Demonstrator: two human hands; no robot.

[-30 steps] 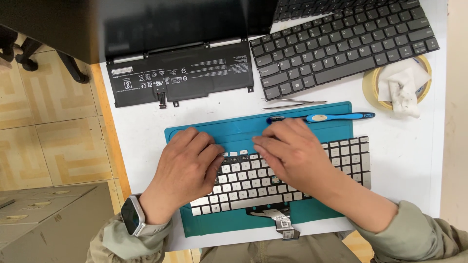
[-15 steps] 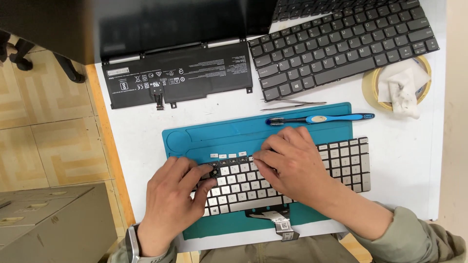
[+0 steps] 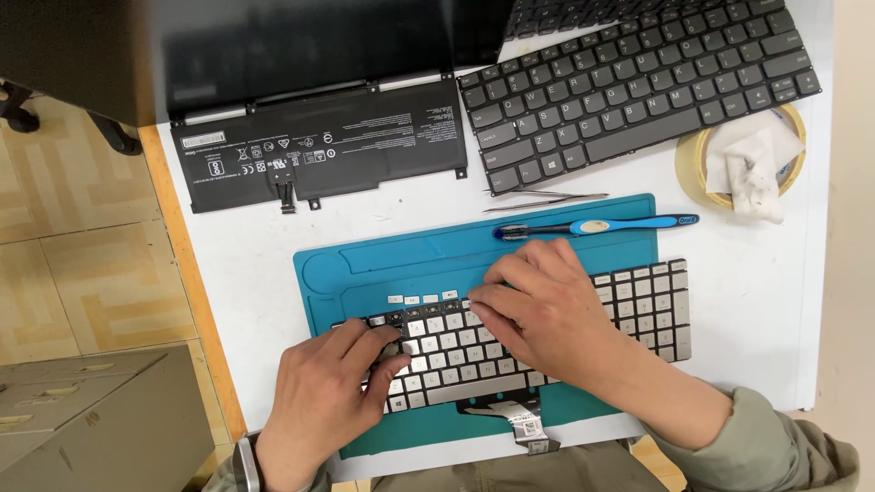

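Note:
A silver laptop keyboard (image 3: pixel 638 305) lies on a teal work mat (image 3: pixel 410 260). My left hand (image 3: pixel 324 401) rests on the keyboard's left end, fingers curled over the keys near the corner. My right hand (image 3: pixel 542 310) lies palm down across the keyboard's middle, fingertips pressing the upper rows. Three loose silver keycaps (image 3: pixel 421 298) sit on the mat just above the keyboard, where a few key positions at the top left look dark and bare. A ribbon cable (image 3: pixel 524 426) hangs from the keyboard's front edge.
A blue toothbrush (image 3: pixel 597 226) lies along the mat's top edge, with tweezers (image 3: pixel 538 200) above it. A dark grey keyboard (image 3: pixel 638 91) and a flat black battery (image 3: pixel 319 146) lie further back. A tape roll holding a white cloth (image 3: pixel 743 155) is at right. The white table's left edge (image 3: pixel 178 264) borders tiled floor.
My left hand has slid down and left off the keyboard's upper left, uncovering the loose keycaps and bare key spots. My right hand has stayed on the keyboard's middle.

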